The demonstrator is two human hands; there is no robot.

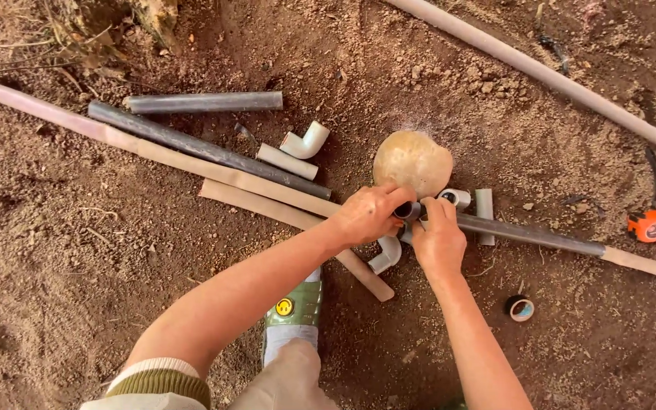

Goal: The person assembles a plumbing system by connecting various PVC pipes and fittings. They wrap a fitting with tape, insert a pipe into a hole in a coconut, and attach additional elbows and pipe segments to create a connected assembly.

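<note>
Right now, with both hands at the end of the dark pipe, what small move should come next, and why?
Probably push the small dark fitting straight onto the dark pipe. The left hand pinches the fitting at the pipe's open end, and the right hand grips the pipe just behind it.

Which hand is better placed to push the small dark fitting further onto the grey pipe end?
Probably the left hand: its fingers already grip the small dark fitting. The right hand steadies the grey pipe behind the joint.

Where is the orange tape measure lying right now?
In the head view, the orange tape measure lies on the dirt at the far right, just above the long grey pipe and well right of the right hand.
</note>
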